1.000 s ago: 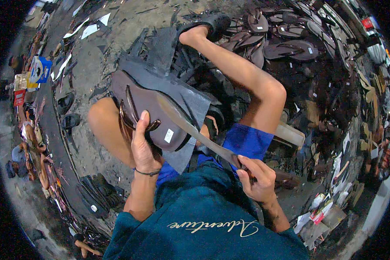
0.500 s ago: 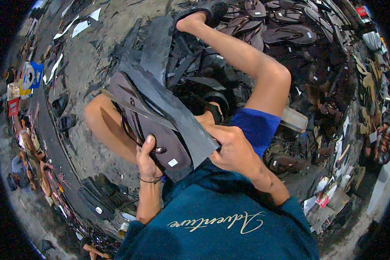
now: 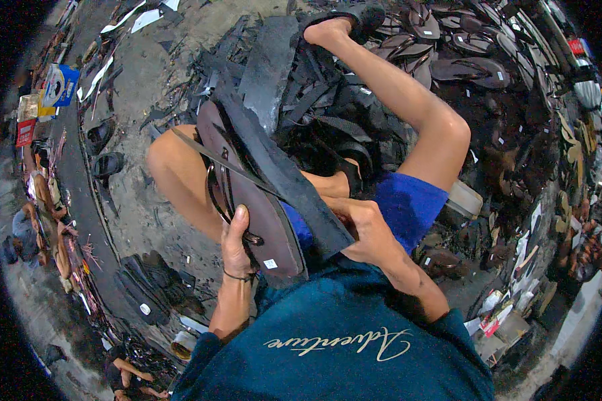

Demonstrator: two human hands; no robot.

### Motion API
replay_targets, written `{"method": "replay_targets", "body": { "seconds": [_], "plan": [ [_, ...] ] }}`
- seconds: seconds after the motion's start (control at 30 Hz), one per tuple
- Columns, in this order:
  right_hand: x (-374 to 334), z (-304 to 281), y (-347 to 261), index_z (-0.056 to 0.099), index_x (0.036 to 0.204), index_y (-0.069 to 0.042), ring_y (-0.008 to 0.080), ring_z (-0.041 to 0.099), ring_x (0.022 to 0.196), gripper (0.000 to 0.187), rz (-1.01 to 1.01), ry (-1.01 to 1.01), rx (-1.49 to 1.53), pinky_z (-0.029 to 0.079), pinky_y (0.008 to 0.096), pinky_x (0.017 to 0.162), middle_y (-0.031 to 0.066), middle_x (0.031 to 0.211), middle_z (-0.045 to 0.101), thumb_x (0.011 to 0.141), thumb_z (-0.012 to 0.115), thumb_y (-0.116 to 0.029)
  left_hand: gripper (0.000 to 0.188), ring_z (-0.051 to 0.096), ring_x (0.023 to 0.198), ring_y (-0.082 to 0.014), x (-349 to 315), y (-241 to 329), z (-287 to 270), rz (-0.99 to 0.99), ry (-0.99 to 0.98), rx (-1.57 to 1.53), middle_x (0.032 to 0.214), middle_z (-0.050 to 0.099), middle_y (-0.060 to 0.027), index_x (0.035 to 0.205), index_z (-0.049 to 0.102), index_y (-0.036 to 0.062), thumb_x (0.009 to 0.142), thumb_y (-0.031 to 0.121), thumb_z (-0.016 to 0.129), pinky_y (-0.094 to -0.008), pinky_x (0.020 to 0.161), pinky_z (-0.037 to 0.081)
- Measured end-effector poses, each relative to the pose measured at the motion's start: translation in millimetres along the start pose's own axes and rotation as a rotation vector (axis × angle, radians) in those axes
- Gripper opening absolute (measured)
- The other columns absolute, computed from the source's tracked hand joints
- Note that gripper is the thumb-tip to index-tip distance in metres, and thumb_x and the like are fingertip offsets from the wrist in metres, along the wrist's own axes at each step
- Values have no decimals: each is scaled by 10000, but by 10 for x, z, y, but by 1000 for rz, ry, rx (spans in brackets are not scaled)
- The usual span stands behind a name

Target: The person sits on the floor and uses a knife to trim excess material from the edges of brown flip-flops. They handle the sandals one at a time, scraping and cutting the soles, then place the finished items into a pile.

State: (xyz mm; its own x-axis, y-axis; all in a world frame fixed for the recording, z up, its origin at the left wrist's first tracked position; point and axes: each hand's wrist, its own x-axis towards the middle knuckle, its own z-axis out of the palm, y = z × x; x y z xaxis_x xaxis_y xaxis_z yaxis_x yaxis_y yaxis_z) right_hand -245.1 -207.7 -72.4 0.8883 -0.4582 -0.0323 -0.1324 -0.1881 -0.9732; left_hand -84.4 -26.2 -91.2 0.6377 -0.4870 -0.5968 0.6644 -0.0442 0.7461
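While the brown flip-flop [image 3: 269, 230] is held over the blue shorts [image 3: 413, 204], footbed up, the left hand [image 3: 235, 246] has it clamped near the heel end, thumb on top, fingers mostly hidden. Right alongside it runs a dark sheet [image 3: 297, 194], near end gripped in the right hand [image 3: 368, 230]. Thin blade [image 3: 231, 165] crosses the flip-flop and disappears at the sheet, can't tell what's holding it. Pile of sandals [image 3: 471, 71] up ahead, right side.
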Motion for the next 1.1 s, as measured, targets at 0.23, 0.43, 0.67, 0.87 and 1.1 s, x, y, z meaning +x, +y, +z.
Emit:
{"method": "replay_targets", "body": {
  "seconds": [0.23,0.43,0.67,0.87,1.1],
  "plan": [
    [390,526,568,696,1059,-25,251,656,722,237,-135,255,-222,517,327,648,123,855,660,848,690,-135,574,640,981,-188,-7,37,126,-22,-3,-44,1133,636,-96,1313,515,4,896,364,676,-329,854,534],
    [1413,757,1093,674,1056,-34,203,637,745,333,-68,197,-463,503,307,678,110,927,684,988,548,-334,537,622,1032,-203,-146,-121,22,78,33,0,1187,623,-96,1334,508,3,903,277,676,-350,920,505],
    [1057,59,-214,675,1055,-44,80,540,542,361,364,-60,435,451,259,490,62,792,668,909,710,-372,721,572,1166,-216,-126,380,-141,105,-449,604,1250,602,-88,1340,499,-18,704,28,836,-379,1025,448],
    [619,225,-583,564,1311,8,180,661,857,405,-227,404,152,524,308,783,151,973,693,931,642,-104,418,631,1014,-157,252,1185,365,402,-235,352,1141,652,-67,1306,518,-3,946,171,643,-318,891,519],
    [-547,75,2,695,1135,-50,206,632,638,347,-89,132,-194,526,320,571,127,898,696,803,769,-117,382,608,998,-113,98,1209,-13,300,-223,363,1106,644,-35,1242,543,7,980,277,609,-267,891,484]
  ]
}}
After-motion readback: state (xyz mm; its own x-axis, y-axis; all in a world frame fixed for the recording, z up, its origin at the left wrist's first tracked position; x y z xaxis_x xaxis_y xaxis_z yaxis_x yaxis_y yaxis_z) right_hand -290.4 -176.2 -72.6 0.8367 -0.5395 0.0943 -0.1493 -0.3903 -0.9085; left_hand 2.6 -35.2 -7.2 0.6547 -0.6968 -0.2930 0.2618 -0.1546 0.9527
